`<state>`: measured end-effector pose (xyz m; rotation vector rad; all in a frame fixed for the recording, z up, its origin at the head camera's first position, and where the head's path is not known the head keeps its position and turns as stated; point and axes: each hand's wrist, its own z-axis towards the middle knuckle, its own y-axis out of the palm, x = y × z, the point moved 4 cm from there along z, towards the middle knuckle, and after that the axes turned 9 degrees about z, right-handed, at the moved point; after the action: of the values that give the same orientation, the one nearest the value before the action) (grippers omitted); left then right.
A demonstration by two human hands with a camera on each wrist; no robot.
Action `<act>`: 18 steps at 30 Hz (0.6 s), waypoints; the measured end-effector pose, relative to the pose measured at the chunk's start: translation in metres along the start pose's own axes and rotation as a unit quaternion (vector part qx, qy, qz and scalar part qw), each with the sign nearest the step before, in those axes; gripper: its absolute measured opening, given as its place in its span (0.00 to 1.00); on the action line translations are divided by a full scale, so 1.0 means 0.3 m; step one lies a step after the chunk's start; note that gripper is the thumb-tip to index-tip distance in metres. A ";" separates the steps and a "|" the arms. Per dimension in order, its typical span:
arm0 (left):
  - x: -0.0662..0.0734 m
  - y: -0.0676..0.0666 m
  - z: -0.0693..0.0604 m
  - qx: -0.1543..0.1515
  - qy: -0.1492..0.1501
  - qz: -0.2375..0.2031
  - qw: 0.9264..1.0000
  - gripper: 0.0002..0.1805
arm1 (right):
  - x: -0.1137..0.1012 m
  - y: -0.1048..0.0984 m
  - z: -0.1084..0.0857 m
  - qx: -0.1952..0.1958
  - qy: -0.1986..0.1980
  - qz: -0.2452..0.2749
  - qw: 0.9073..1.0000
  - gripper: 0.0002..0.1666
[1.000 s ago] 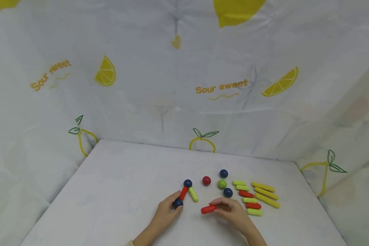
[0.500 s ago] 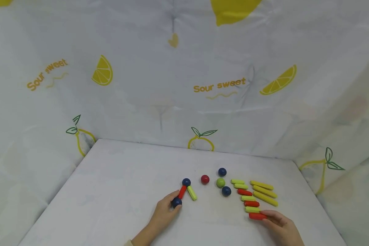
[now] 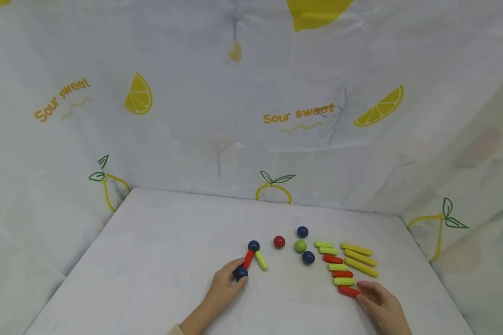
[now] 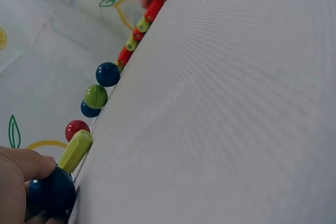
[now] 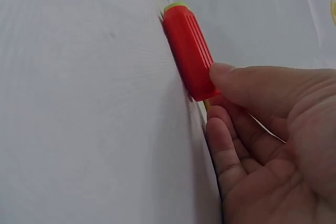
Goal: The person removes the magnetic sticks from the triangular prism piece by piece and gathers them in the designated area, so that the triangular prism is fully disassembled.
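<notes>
My left hand (image 3: 225, 284) grips a dark blue ball (image 3: 241, 273) on the white table. A red magnetic stick (image 3: 248, 259) joins that ball to a second blue ball (image 3: 253, 245), from which a lime stick (image 3: 261, 260) slants forward. In the left wrist view my thumb lies over the gripped ball (image 4: 53, 192). At the right, my right hand (image 3: 381, 302) is beside a red stick (image 3: 349, 291) lying at the near end of a row of sticks. Its thumb touches the stick's end (image 5: 189, 51) in the right wrist view; the other fingers are loosely bent and apart from it.
Several short lime and red sticks (image 3: 337, 267) lie in the row beyond. Longer yellow sticks (image 3: 361, 267) lie to their right. Between the hands, farther back, are a red ball (image 3: 279, 242), a green ball (image 3: 300, 246) and two blue balls (image 3: 308, 257). A lemon-print cloth (image 3: 193, 116) hangs behind.
My right hand carried the red stick rightward to the row's near end, and its fingers have since loosened from it. My left hand stays on the blue ball.
</notes>
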<state>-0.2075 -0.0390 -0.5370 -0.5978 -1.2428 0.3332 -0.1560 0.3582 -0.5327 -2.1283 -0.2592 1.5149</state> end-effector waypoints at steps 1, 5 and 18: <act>-0.001 0.001 0.000 -0.001 -0.002 -0.001 1.000 0.26 | 0.001 -0.002 0.000 0.005 0.001 0.000 1.000 0.38; -0.006 0.006 -0.001 -0.003 -0.004 0.001 1.000 0.26 | -0.017 -0.006 -0.014 0.026 0.000 0.004 1.000 0.38; -0.004 -0.001 0.000 0.006 0.004 0.000 1.000 0.26 | -0.294 0.256 -0.051 -0.083 -0.102 0.151 0.980 0.23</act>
<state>-0.2080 -0.0399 -0.5377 -0.5888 -1.2332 0.3372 -0.1839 0.2500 -0.4951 -2.2192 -0.1409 1.9540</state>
